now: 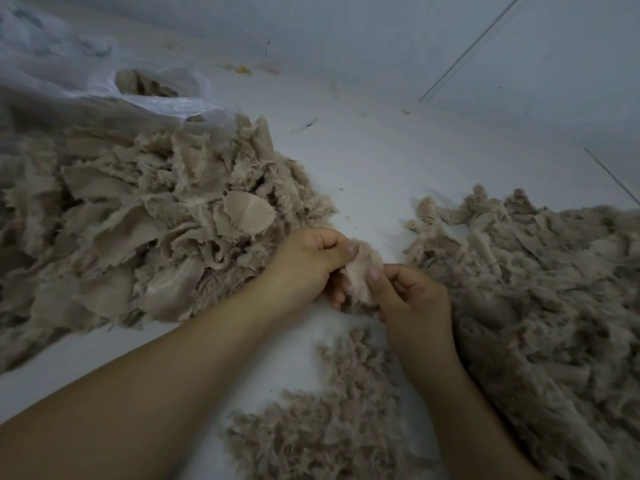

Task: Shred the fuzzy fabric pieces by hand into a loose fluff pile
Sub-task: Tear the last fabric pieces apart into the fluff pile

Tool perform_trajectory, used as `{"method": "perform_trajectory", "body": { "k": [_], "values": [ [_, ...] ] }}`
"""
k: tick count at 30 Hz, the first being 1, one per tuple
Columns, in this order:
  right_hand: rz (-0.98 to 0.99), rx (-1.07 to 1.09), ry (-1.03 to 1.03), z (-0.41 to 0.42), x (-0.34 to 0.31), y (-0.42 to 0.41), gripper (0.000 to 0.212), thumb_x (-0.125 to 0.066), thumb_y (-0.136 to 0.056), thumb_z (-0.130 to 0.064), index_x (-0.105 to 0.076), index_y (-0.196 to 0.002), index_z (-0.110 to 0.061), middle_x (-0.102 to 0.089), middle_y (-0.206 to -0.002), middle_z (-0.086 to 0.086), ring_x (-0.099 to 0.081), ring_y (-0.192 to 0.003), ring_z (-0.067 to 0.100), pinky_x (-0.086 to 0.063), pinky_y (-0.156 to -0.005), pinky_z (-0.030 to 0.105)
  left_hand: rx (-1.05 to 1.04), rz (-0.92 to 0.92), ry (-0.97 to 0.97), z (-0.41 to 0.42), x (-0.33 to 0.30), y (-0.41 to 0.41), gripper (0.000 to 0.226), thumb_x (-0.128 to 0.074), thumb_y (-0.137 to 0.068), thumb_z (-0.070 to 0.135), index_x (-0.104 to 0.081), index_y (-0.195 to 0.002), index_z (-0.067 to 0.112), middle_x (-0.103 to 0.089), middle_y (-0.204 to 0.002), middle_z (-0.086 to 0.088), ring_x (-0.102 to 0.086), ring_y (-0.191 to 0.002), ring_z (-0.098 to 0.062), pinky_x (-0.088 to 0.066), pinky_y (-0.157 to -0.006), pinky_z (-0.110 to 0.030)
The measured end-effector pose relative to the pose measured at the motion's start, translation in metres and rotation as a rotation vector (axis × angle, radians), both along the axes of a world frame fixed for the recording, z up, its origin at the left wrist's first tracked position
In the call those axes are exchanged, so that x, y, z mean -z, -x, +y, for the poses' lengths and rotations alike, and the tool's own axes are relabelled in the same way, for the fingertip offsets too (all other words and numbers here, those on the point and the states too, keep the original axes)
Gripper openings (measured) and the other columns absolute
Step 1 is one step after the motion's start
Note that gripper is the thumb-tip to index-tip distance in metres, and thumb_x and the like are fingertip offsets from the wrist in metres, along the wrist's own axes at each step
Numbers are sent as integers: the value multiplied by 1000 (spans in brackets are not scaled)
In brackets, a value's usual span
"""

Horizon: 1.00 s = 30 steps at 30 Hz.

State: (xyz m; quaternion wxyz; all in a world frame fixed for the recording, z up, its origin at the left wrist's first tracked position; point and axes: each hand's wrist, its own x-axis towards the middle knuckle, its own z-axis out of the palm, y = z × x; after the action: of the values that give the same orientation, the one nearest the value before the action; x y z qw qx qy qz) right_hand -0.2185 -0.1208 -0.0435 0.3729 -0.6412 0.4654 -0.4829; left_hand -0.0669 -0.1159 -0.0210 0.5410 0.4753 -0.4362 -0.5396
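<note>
While we look down at it, surface: a pale, smooth white floor (363, 161) carries everything, with stray fibres and small specks scattered on it
Room: we see a plain pale wall (381, 36) at the far side, crossed on the right by thin dark lines
Writing: we can read no brand, label or lettering anywhere
Left hand: our left hand (308, 258) pinches the small fuzzy piece (362, 271) with curled fingers
Right hand: our right hand (412, 296) pinches the same piece, thumb on top, touching the left
Fabric pieces: the whole beige scraps (149, 223) lie heaped at the left
Fluff: the shredded fluff pile (540, 299) spreads right and near
Bag: a clear plastic bag (104, 77) sits far left, scraps inside
</note>
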Motion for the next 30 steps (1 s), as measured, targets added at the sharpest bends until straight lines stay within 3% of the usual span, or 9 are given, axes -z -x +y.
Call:
{"method": "perform_trajectory", "body": {
  "k": [3, 6, 10, 12, 16, 19, 21, 27, 30],
  "values": [
    [9, -9, -10, 0, 0, 1, 35, -66, -93, -18, -61, -66, 3, -47, -53, 21, -40, -48, 16, -35, -49, 28, -116, 116, -55, -2, 3, 1, 32, -49, -101, 17, -56, -72, 5, -49, -51, -8, -43, -37, -18, -40, -37, -22],
    [-17, -10, -21, -1, 0, 0, 37, -65, -93, -20, -60, -66, 5, -47, -56, 25, -41, -50, 20, -36, -50, 31, -59, 20, -40, -3, 5, 0, 34, -55, -99, 28, -58, -74, 6, -52, -55, -13, -46, -38, -22, -40, -38, -23],
    [-49, 22, -34, 0, 0, 1, 36, -64, -94, -18, -62, -62, -2, -46, -47, 9, -43, -47, 12, -37, -47, 26, 23, -161, 19, -2, 7, 0, 31, -61, -96, 17, -57, -69, 3, -56, -48, -9, -43, -31, -16, -33, -35, -17],
    [-44, 39, -31, -1, 0, 2, 38, -63, -95, -16, -62, -58, -9, -47, -44, -4, -41, -43, 6, -37, -46, 20, -55, -98, 34, -2, 8, 0, 34, -57, -98, 17, -56, -67, 3, -54, -46, -9, -38, -29, -16, -30, -34, -16],
    [-143, 69, -89, -2, 0, 3, 36, -61, -97, -14, -66, -63, -4, -48, -42, -6, -40, -40, 2, -35, -44, 17, -159, 41, 6, -5, 8, -9, 38, -52, -101, 23, -57, -69, 3, -53, -47, -11, -37, -28, -18, -30, -33, -19],
    [-130, 65, -75, -1, -1, 1, 36, -61, -96, -14, -66, -61, -9, -50, -42, -5, -42, -40, 3, -36, -44, 16, 36, -157, -44, -2, 7, -11, 45, -68, -90, 34, -58, -71, -5, -57, -50, -15, -40, -27, -18, -30, -32, -17],
    [-126, 71, -67, -1, 0, 2, 36, -62, -96, -15, -67, -61, -9, -50, -42, -4, -42, -39, 3, -36, -44, 16, 179, -290, -74, 3, 8, -6, 42, -73, -87, 30, -57, -71, -5, -57, -50, -13, -40, -26, -16, -29, -32, -16],
    [-125, 148, -90, -3, 1, 2, 34, -62, -96, -19, -65, -64, -7, -57, -47, -2, -48, -43, 5, -41, -45, 19, 371, -418, -166, 3, -4, -22, 26, -73, -86, 14, -62, -74, -7, -55, -47, -10, -36, -26, -13, -29, -34, -15],
    [-142, 122, -111, -3, 0, 2, 37, -61, -97, -19, -64, -62, -8, -54, -46, -1, -46, -42, 7, -40, -44, 20, 348, -362, -161, 2, -6, -25, 23, -75, -83, 15, -63, -80, -4, -56, -50, -12, -37, -26, -13, -28, -33, -15]
  ]
}}
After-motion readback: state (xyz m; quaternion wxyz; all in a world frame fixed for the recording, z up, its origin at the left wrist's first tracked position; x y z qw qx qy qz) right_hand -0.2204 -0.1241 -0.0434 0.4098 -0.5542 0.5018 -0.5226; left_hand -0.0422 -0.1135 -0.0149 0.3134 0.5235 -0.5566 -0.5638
